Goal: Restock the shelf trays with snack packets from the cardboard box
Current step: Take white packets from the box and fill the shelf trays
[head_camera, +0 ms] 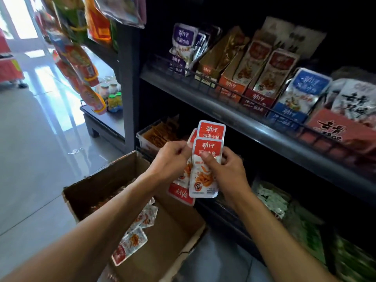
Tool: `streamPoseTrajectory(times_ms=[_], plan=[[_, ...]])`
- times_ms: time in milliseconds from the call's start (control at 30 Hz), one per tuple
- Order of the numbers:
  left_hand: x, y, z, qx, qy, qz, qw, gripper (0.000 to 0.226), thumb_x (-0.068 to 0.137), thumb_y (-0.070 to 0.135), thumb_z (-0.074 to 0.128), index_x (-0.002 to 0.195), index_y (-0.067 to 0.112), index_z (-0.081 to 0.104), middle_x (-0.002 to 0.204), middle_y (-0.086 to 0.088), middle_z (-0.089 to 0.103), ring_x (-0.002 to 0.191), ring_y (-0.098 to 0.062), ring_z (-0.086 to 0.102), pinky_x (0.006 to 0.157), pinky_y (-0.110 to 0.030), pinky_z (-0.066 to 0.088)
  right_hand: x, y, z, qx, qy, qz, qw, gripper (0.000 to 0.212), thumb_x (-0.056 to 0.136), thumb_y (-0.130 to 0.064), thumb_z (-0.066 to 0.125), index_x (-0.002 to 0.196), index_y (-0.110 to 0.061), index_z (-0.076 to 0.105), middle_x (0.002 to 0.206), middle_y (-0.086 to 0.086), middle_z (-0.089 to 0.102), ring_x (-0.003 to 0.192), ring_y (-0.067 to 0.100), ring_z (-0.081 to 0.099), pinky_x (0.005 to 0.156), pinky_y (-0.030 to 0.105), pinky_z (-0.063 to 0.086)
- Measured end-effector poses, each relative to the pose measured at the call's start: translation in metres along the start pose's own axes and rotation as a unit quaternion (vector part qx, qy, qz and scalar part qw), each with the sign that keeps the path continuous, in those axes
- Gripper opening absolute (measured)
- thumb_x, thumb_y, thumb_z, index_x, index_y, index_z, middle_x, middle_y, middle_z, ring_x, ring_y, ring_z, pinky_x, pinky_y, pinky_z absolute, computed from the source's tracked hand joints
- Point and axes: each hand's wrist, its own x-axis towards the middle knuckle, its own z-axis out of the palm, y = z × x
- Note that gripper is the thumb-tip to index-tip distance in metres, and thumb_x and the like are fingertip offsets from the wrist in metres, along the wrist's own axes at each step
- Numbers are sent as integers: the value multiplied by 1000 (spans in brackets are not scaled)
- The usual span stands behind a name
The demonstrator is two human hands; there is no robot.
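Snack packets [203, 169] fanned between both hands, left hand [168, 159] and right hand [225, 169] fingers pinching stack; more remain in cardboard box [162, 237]; shelving pending.

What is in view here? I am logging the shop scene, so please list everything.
held packets: several, red and white, between both hands
loose packets: a few, red and white, in the box
cardboard box: one, brown, on the floor
display cartons: several, purple, brown, red, blue, upper shelf
clear tray: one, orange packets, lower shelf
green packets: many, bottom right
bottles: several, side shelf
left hand: grips held packets
right hand: grips held packets
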Motion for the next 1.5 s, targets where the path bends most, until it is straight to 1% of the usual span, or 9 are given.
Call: streamPoseTrajectory(times_ms=[100,200,267,500,633,700,933,1300,1500], plan=[[1,13,14,-92,-19,-16,995,39,103,45,38,110,16,63,97,-2,76,84,-15,74,77,-35,60,-2,-7,0,43,11,11,999,24,91,-29,67,111,-17,65,99,0,76,87,16,74,82,44,60],[4,13,23,-36,-8,10,999,23,93,39,62,111,25,56,108,-2,71,87,-16,74,78,-37,61,3,-14,-1,97,58,19,993,19,94,-27,64,110,-16,67,98,0,76,88,18,74,84,45,59],[4,10,27,10,17,-1,1000,38,84,41,73,113,29,51,116,-2,64,92,-19,71,78,-41,61,7,-18,-2,136,95,22,986,20,96,-27,62,111,-15,66,98,1,76,88,18,74,84,45,59],[-3,12,29,49,-19,-13,999,31,95,30,62,121,19,50,111,-1,67,92,-18,71,86,-44,59,-3,-20,2,88,73,3,993,29,94,-26,63,120,-15,57,107,2,73,89,13,73,71,28,60],[-2,15,19,-4,-81,-29,996,18,94,26,65,109,17,62,94,-1,76,81,-18,74,84,-46,59,3,-38,-25,31,76,-81,993,88,81,-9,78,146,-39,26,112,-14,63,93,1,69,74,26,59],[-3,18,15,-15,-95,-33,995,20,93,27,66,108,15,64,92,-2,76,80,-19,75,81,-45,60,4,-44,-35,13,37,-102,994,96,81,-5,77,150,-42,21,111,-17,61,91,-5,67,67,18,56],[-13,19,4,-41,-87,-27,995,24,91,27,68,110,14,62,92,-4,77,79,-22,75,80,-43,60,-1,-49,-40,-20,-4,-105,994,47,79,-10,79,121,-23,62,102,-4,71,86,7,71,65,16,54],[-6,29,3,-92,-125,-17,988,28,93,31,66,114,13,61,100,-9,75,90,-30,73,89,-53,56,2,-73,-41,-72,4,-139,988,29,81,-14,79,107,-21,69,91,-8,75,80,7,72,64,18,54],[-3,46,7,-167,-97,15,981,34,85,31,72,111,11,65,95,-10,76,85,-31,74,81,-44,60,8,-99,-47,-63,42,-124,989,50,81,-10,78,124,-23,57,105,-5,68,86,8,71,75,30,61]])
